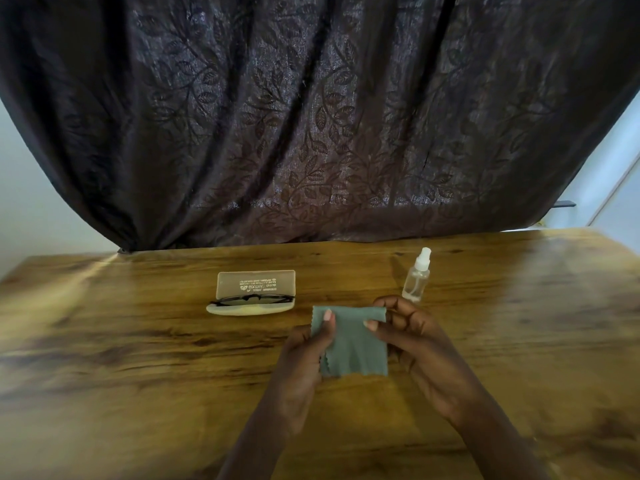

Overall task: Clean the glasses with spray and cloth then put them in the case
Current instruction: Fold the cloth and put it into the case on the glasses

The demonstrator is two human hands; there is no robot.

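A grey-green cleaning cloth (356,344) is held up above the wooden table (138,358) between both hands. My left hand (304,362) pinches its left edge with the thumb on top. My right hand (412,337) pinches the upper right edge. Dark-framed glasses (251,299) lie folded in the open translucent case (254,285), whose lid stands up behind them, to the left of the cloth and farther back. A small clear spray bottle (417,277) with a white cap stands upright just beyond my right hand.
A dark leaf-patterned curtain (311,116) hangs behind the table's far edge. Pale walls show at both sides.
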